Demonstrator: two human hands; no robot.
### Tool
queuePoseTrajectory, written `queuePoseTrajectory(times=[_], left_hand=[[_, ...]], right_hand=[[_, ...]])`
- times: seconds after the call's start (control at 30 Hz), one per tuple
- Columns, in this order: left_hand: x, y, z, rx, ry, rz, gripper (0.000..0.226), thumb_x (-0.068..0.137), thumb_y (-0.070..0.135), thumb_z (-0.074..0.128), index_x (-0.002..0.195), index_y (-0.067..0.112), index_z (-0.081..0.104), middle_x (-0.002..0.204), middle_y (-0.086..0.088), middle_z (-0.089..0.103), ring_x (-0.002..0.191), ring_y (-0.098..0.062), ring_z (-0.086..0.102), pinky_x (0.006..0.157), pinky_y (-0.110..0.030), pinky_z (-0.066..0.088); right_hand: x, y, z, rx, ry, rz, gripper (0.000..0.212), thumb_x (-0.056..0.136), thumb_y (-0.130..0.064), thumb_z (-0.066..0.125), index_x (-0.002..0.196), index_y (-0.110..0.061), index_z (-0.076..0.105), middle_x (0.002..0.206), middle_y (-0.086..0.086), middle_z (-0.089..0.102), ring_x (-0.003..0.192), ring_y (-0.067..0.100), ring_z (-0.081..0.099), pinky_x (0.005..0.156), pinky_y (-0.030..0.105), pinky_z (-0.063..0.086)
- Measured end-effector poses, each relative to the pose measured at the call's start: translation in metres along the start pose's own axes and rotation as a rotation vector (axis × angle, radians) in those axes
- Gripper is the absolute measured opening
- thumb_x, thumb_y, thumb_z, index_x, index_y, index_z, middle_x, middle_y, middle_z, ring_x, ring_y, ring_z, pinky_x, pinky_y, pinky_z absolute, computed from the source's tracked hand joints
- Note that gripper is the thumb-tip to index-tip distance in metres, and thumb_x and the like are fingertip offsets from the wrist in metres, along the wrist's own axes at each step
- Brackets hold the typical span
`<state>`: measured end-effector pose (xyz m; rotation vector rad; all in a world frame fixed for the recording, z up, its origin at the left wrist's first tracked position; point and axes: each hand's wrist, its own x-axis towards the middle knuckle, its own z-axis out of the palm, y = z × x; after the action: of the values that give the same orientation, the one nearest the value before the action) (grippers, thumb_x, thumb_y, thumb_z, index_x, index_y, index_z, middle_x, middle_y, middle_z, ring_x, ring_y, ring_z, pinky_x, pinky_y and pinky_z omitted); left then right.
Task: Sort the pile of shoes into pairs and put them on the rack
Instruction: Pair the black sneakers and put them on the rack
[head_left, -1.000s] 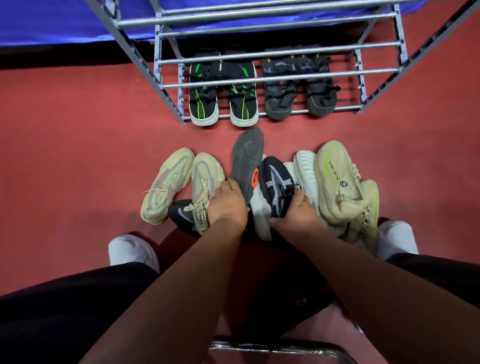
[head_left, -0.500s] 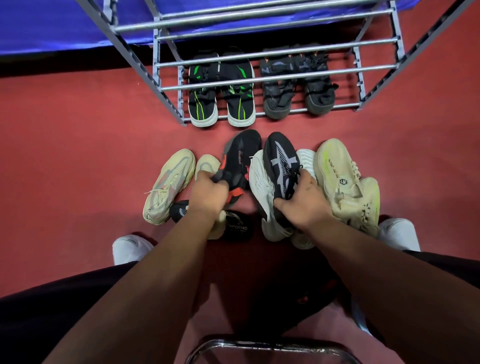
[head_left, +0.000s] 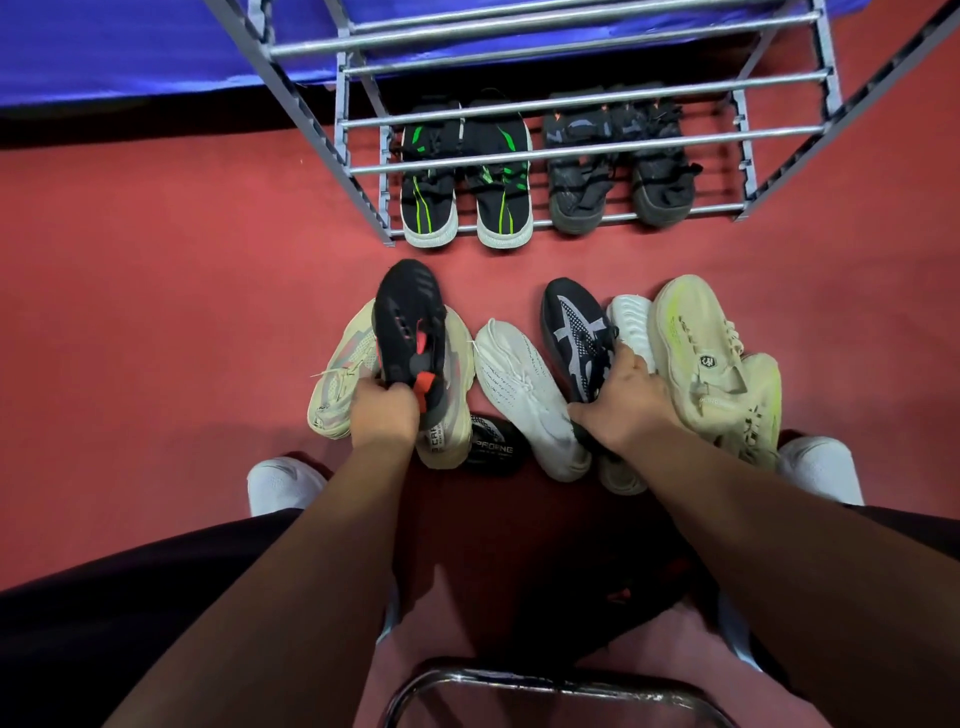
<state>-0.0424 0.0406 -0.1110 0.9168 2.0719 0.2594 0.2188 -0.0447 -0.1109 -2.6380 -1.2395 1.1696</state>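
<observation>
My left hand (head_left: 383, 411) grips the heel of a black shoe with orange accents (head_left: 410, 332), held above two beige sneakers (head_left: 337, 384). My right hand (head_left: 626, 400) grips a black shoe with a grey pattern (head_left: 574, 332) by its heel. Between them a white knit sneaker (head_left: 524, 395) lies on the floor, and another white shoe (head_left: 631, 325) shows beside my right hand. Two cream shoes with yellow-green trim (head_left: 701, 353) lie stacked at the right. A black shoe with white lettering (head_left: 493, 447) lies partly hidden under the beige pair.
The grey metal rack (head_left: 571, 150) stands ahead on the red floor, its lowest shelf holding a black-and-green pair (head_left: 467, 192) and a dark grey pair (head_left: 623, 182). My white-shod feet (head_left: 280, 483) flank the pile. A chrome chair frame (head_left: 545, 686) is below me. Blue cloth (head_left: 130, 47) covers the back left.
My left hand has turned the orange-accented shoe upright and carried it left over the beige sneakers. My right hand moved the grey-patterned shoe right, uncovering the white knit sneaker.
</observation>
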Motion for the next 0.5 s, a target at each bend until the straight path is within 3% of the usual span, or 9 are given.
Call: queuePoseTrajectory(times=[0.2,0.3,0.4,0.5], left_hand=[[0.004,-0.008,-0.003,0.062,-0.044,0.033,0.044,0.101,0.030,0.046,0.141,0.021,0.061,0.134,-0.014,0.067,0.124,-0.037,0.060,0.099,-0.037,0.045],[0.000,-0.008,-0.005,-0.015,-0.067,0.070,0.051,0.093,0.058,0.056,0.133,0.028,0.063,0.125,-0.002,0.071,0.119,-0.029,0.066,0.102,-0.035,0.048],[0.005,-0.023,0.005,-0.002,-0.062,0.063,0.098,0.059,0.093,0.069,0.134,0.032,0.056,0.131,0.005,0.068,0.122,-0.019,0.066,0.109,-0.042,0.051],[-0.024,-0.025,0.009,0.172,-0.118,-0.004,0.122,0.059,0.078,0.083,0.147,0.010,0.033,0.146,-0.010,0.045,0.134,-0.026,0.052,0.113,-0.037,0.044]], right_hand=[[0.002,-0.003,0.006,-0.126,0.013,-0.037,0.099,0.082,-0.051,0.079,0.154,-0.007,0.026,0.154,0.015,0.040,0.141,0.040,0.040,0.115,0.047,0.035],[0.000,-0.010,0.008,-0.216,0.073,-0.095,0.088,0.083,-0.050,0.076,0.147,-0.008,0.034,0.146,0.015,0.041,0.135,0.038,0.041,0.111,0.047,0.037],[-0.002,-0.020,0.014,-0.341,0.192,-0.244,0.080,0.083,-0.051,0.071,0.143,-0.008,0.042,0.138,0.016,0.044,0.125,0.038,0.043,0.108,0.046,0.037],[-0.004,-0.034,0.025,-0.402,0.170,-0.376,0.070,0.083,-0.047,0.068,0.140,-0.012,0.047,0.133,0.014,0.045,0.118,0.037,0.045,0.105,0.047,0.039]])
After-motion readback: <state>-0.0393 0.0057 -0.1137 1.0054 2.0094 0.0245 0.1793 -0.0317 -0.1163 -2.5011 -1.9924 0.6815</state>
